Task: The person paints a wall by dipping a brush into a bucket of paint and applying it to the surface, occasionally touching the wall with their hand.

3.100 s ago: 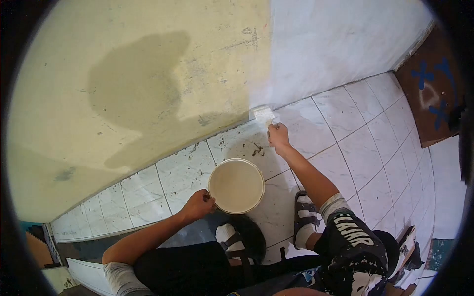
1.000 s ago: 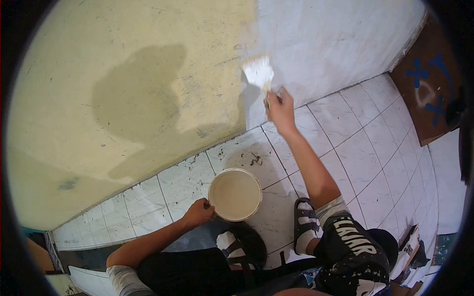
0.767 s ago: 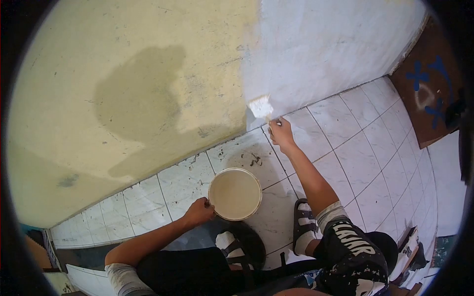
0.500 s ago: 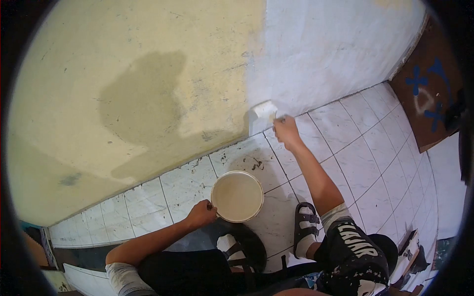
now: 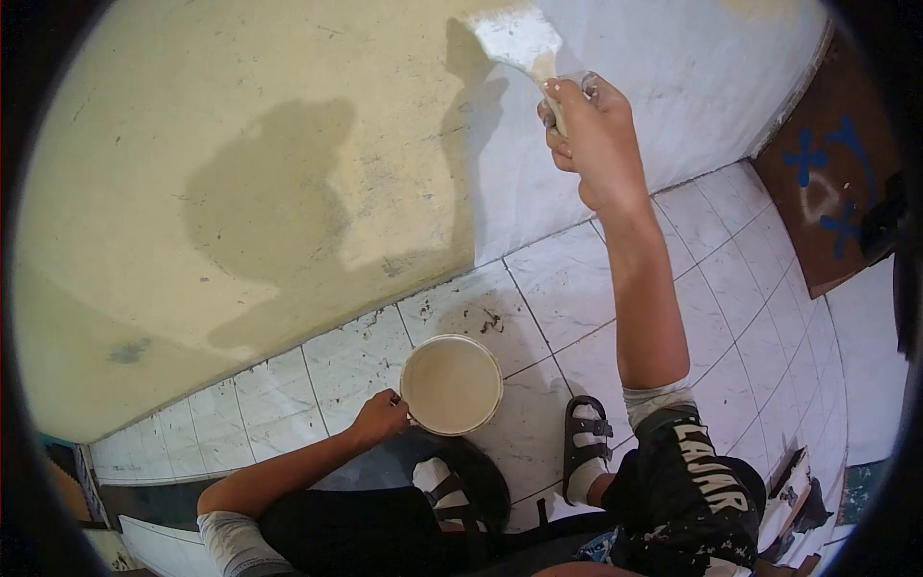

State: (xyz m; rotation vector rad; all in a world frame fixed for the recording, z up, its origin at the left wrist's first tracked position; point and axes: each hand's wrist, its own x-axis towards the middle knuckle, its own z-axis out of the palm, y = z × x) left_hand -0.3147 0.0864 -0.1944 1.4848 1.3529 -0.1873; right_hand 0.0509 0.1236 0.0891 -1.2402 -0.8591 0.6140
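Observation:
My right hand (image 5: pixel 598 139) is closed around the handle of a wide paintbrush (image 5: pixel 519 40), whose bristles are coated white. The brush is raised at the border between the yellow part of the wall (image 5: pixel 288 58) and the white-painted part (image 5: pixel 673 106); whether the bristles touch the wall cannot be made out. Low on the left, my left hand (image 5: pixel 382 420) grips the rim of a round bucket (image 5: pixel 452 385) holding pale, creamy paint. The bucket is upright above the tiled floor.
White floor tiles (image 5: pixel 567 279) run along the wall base, with dark debris (image 5: pixel 492 320) near the bucket. My sandalled feet (image 5: pixel 586 447) are beside and below it. A brown board (image 5: pixel 817 202) with blue marks stands at right, and assorted items (image 5: pixel 798 500) lie lower right.
My right hand and the brush have moved up from the base of the wall to a much higher spot. My left hand and the bucket are nearly unmoved.

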